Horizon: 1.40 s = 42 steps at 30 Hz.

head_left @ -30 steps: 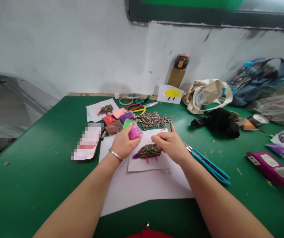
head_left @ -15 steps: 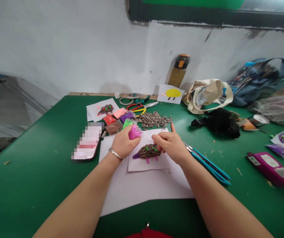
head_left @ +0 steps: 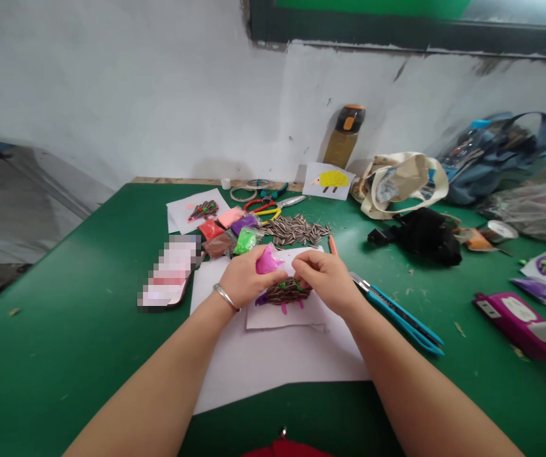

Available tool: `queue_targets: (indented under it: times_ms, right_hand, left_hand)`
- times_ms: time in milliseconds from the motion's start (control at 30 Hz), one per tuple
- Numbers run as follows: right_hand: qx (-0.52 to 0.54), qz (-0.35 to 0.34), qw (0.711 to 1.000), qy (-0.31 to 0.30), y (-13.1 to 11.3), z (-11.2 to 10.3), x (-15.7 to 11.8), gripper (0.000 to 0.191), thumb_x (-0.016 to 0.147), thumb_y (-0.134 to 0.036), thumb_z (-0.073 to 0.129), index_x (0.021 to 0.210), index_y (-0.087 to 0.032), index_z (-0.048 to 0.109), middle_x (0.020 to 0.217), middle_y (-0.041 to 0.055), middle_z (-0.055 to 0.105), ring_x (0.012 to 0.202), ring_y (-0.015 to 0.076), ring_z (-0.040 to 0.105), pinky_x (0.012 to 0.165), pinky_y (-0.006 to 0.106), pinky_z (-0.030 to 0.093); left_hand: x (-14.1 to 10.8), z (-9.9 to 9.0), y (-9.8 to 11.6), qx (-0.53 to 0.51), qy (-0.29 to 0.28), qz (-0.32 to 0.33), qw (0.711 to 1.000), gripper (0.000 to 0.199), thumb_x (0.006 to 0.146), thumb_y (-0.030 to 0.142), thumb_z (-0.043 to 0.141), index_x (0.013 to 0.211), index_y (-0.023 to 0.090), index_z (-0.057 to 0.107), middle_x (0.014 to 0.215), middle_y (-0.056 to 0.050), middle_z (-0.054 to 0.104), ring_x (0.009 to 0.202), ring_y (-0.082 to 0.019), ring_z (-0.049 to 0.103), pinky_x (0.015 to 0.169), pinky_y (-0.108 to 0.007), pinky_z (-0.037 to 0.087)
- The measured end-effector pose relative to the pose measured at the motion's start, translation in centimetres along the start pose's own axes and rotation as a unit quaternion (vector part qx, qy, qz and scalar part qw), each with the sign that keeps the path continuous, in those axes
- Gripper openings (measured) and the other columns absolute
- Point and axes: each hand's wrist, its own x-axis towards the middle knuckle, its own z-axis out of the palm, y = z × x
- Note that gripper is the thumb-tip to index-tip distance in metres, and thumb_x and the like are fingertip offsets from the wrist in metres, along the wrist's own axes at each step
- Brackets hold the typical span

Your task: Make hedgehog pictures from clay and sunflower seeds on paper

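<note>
My left hand (head_left: pixel 244 279), with a silver bangle at its wrist, is closed on a small bag of pink clay (head_left: pixel 268 259). Close to its right, my right hand (head_left: pixel 324 278) has thumb and forefinger pinched together; what is between them, if anything, I cannot make out. Under both hands lies a hedgehog picture (head_left: pixel 286 292) with a sunflower-seed body, green dots, a purple snout and pink legs. My hands partly cover it. The picture rests on a larger white sheet (head_left: pixel 258 362).
Bags of clay, among them a green one (head_left: pixel 247 240), lie beyond my left hand near a pile of sunflower seeds (head_left: pixel 296 230). A phone (head_left: pixel 171 273) is at left. Blue tweezers (head_left: pixel 406 320) and a utility knife lie at right. Scissors (head_left: pixel 277 209) and a bottle (head_left: pixel 344 136) stand farther back.
My left hand has moved right with the bag of pink clay, closer to my right hand. The green clay bag behind is now more exposed. My right hand stays almost in place, pinched.
</note>
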Motion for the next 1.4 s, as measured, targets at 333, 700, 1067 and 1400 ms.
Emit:
queue_targets:
  times_ms: [333,700,1067,1400]
  right_hand:
    - [0.037,-0.020,0.999,-0.003,-0.7,0.2,-0.2,0.018,0.081,-0.029,0.051,0.071,-0.020,0.062,0.060,-0.0025,0.056,0.057,0.0117,0.052,0.058,0.026,0.042]
    - [0.038,0.003,0.999,0.002,0.5,0.5,0.0,0.016,0.079,-0.028,0.052,0.089,-0.021,0.063,0.081,0.0009,0.067,0.067,0.0142,0.061,0.066,0.029,0.047]
    - [-0.026,-0.018,0.999,0.024,0.7,0.3,0.1,0.020,0.080,-0.028,0.051,0.094,-0.023,0.066,0.076,0.0004,0.066,0.067,0.0155,0.059,0.068,0.031,0.046]
    - [-0.060,-0.059,0.995,0.050,-0.6,0.2,-0.4,0.028,0.085,-0.038,0.051,0.063,-0.022,0.055,0.058,-0.0030,0.054,0.056,0.0125,0.049,0.062,0.027,0.043]
  left_hand:
    - [-0.2,0.1,0.4,0.031,0.046,-0.005,0.998,0.033,0.085,0.050,0.051,0.091,0.020,0.060,0.081,-0.002,0.065,0.074,-0.021,0.059,0.067,-0.031,0.044]
    - [1.1,0.1,-2.3,0.152,0.070,0.014,0.986,0.037,0.081,0.039,0.059,0.110,0.015,0.061,0.113,-0.012,0.065,0.107,-0.029,0.056,0.096,-0.040,0.039]
    - [0.5,-0.3,-2.1,0.151,0.210,0.022,0.966,0.039,0.085,0.041,0.056,0.114,0.017,0.064,0.125,-0.012,0.059,0.121,-0.030,0.047,0.106,-0.045,0.030]
    - [-0.9,0.4,1.4,-0.174,0.029,0.009,0.984,0.027,0.087,0.040,0.052,0.090,0.021,0.070,0.080,-0.001,0.072,0.072,-0.016,0.065,0.069,-0.027,0.052]
